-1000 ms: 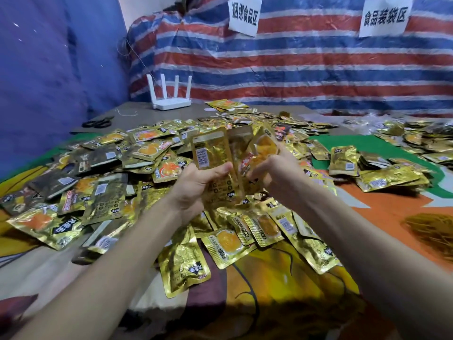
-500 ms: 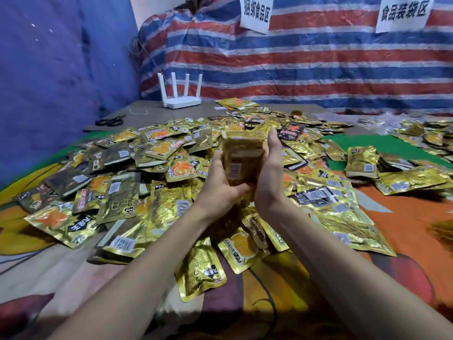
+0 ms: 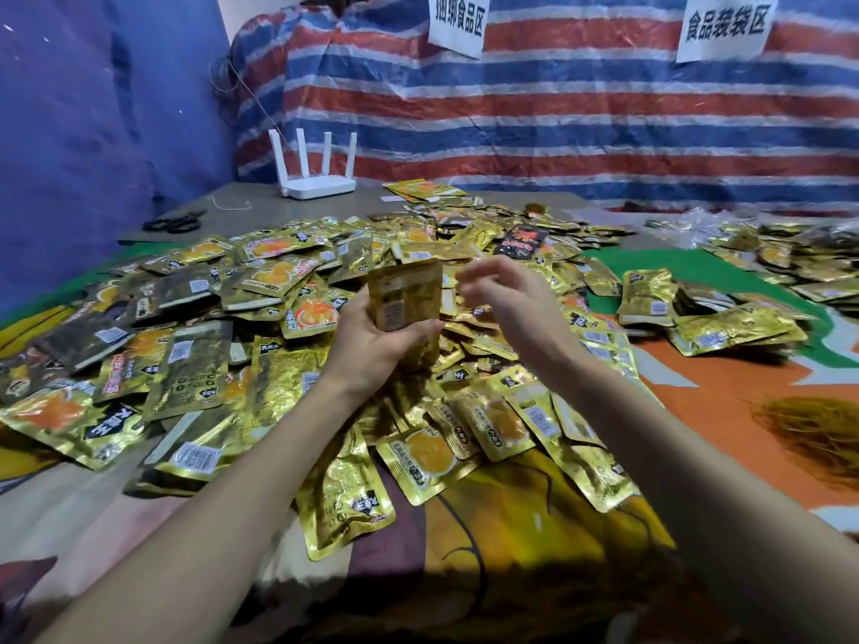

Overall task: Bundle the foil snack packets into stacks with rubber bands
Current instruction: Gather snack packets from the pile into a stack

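Your left hand [image 3: 376, 350] clamps unbanded stack [image 3: 405, 292]; right hand [image 3: 511, 299], 3 o'clock, fingers loose, seemingly empty. Next: band from 4 o'clock tangle [image 3: 818, 434].

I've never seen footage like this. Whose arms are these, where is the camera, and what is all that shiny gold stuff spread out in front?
No machine here: these are a person's two bare arms, filmed by one wide-angle camera worn on the head, looking forward and down. The gold things are foil snack packets, heaped loose on a colourful cloth. The left hand grips a small stack of packets upright. The right hand hovers beside it, too blurred to tell whether it holds anything. The brownish tangle at the right looks like rubber bands. Further back lie scissors and a white router.
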Demonstrator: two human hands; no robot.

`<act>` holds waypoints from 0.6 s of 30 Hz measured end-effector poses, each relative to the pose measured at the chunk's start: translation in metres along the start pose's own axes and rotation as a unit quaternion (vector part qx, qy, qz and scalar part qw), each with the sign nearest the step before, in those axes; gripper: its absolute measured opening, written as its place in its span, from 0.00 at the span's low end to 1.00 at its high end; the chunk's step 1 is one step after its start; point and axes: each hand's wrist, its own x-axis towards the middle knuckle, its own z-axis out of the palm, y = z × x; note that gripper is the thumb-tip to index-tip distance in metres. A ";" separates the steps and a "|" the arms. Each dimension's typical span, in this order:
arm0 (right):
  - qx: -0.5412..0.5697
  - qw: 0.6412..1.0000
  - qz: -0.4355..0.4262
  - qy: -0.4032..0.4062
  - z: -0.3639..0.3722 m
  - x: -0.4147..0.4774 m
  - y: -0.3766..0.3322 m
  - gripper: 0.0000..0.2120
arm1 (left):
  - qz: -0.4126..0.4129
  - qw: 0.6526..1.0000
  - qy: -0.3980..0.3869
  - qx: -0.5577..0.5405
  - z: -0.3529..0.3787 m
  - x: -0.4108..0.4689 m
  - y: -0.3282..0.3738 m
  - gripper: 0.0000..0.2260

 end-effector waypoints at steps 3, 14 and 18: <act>-0.216 0.956 -0.005 -0.196 -0.038 -0.014 0.003 0.14 | -0.007 1.000 -0.008 0.020 0.000 0.000 -0.004 0.19; -0.302 0.926 0.064 -0.216 -0.058 -0.024 0.036 0.24 | -0.071 0.989 0.002 -0.127 -0.006 -0.004 0.008 0.03; -0.144 0.989 0.010 -0.041 -0.048 -0.011 0.038 0.16 | -0.174 0.961 -0.045 -0.211 -0.007 -0.007 0.014 0.15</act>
